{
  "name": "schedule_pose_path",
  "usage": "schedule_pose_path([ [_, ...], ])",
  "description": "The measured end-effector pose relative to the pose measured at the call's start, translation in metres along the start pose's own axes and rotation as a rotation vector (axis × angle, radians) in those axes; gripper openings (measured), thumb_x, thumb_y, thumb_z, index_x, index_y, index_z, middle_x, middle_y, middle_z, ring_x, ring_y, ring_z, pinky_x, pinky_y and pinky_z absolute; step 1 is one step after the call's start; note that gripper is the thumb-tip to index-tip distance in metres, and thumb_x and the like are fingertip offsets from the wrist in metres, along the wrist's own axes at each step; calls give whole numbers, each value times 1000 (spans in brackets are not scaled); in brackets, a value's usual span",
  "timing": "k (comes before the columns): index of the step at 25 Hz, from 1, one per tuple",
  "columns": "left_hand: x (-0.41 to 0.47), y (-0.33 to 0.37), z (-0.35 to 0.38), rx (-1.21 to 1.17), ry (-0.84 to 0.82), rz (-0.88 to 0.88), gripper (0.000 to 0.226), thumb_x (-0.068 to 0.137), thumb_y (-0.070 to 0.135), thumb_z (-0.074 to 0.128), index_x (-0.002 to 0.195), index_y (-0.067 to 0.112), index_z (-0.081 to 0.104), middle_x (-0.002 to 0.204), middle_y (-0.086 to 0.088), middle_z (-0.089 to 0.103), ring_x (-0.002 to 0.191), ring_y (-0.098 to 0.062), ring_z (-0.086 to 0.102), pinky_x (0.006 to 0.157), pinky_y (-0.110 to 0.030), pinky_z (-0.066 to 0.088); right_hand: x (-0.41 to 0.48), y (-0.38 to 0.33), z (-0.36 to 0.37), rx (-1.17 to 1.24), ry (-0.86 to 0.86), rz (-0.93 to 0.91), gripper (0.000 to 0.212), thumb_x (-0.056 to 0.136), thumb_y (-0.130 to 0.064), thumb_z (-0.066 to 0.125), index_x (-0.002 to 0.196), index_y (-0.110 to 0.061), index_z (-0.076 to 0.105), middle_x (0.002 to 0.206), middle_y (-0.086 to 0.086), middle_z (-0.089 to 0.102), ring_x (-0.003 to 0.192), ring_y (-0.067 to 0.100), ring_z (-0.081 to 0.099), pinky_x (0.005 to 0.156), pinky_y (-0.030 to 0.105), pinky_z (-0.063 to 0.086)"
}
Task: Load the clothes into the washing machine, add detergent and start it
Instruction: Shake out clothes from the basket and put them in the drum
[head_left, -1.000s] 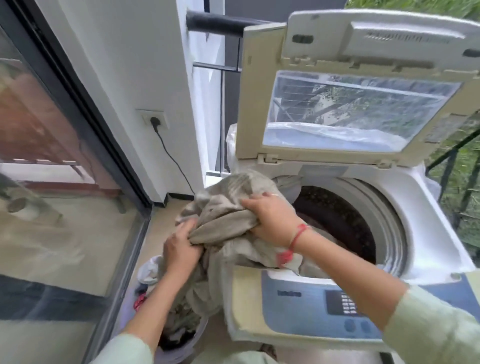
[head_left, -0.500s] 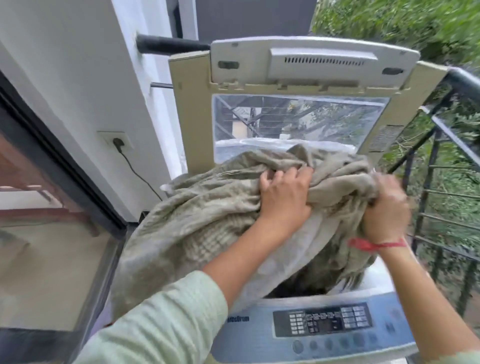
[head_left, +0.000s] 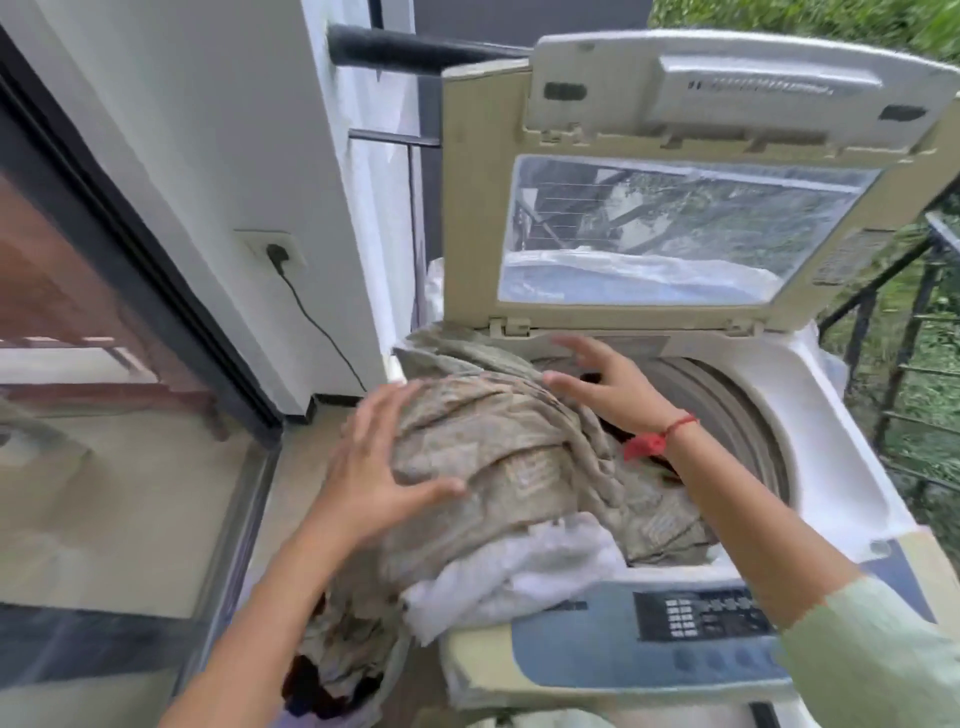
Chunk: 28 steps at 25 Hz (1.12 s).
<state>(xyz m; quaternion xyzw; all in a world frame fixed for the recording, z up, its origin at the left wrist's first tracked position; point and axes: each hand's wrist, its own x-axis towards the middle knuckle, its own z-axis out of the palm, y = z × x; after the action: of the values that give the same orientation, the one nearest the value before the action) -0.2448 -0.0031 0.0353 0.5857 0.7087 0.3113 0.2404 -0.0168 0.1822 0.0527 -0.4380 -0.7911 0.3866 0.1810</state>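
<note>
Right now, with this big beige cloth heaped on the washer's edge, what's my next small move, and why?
Probably push the beige cloth rightward and down into the drum with your left hand. The cloth sits heaped on the left rim, with part of it hanging down outside the washer. Both hands are open, the right hand spread above it, gripping nothing.

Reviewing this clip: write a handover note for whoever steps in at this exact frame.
Left hand: open, spread on the beige cloth.
Right hand: open, above its far side; contact unclear.
Beige cloth and a white cloth lie heaped across the washer's front-left rim, partly in the drum, partly hanging outside.
Done: lid open, cloths at the drum.
Left to do: push the heap in, add detergent (none in view), close, start from the control panel.
</note>
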Motion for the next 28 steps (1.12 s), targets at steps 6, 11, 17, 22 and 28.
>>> schedule_pose_path([
  [6,-17,-94,32,-252,-313,-251,141,48,62,82,146,32,-14,158,0,-2,141,-9,3,115,-28,9,-5,-45,113,-649,-358,-39,75,78,-51,64,142,-35,27,154,6,15,135,38,30,110,47,30],
  [11,-31,-80,51,-413,-145,-355,98,51,67,73,134,25,42,128,-1,56,122,-24,53,97,-32,45,-36,-30,117,-802,106,-386,25,82,-33,44,99,-22,59,92,6,55,69,31,60,50,35,49],
  [17,14,65,3,454,604,325,60,82,73,41,90,20,68,69,-3,55,63,-27,55,55,-33,45,-57,-11,-28,-665,566,-601,22,84,-21,47,104,-20,56,82,7,64,56,28,62,43,30,49],
  [22,93,217,98,339,448,442,41,78,58,50,92,23,65,78,-1,60,77,-26,56,70,-36,37,-80,49,-179,-850,938,-359,19,96,-26,49,114,-20,54,87,14,64,56,34,61,43,33,45],
  [28,119,167,186,586,-503,-53,60,78,54,61,127,22,48,131,-8,51,128,-29,41,106,-57,22,-41,177,-73,-994,-85,132,69,80,-43,57,140,-23,29,133,15,43,109,38,53,87,46,48],
])
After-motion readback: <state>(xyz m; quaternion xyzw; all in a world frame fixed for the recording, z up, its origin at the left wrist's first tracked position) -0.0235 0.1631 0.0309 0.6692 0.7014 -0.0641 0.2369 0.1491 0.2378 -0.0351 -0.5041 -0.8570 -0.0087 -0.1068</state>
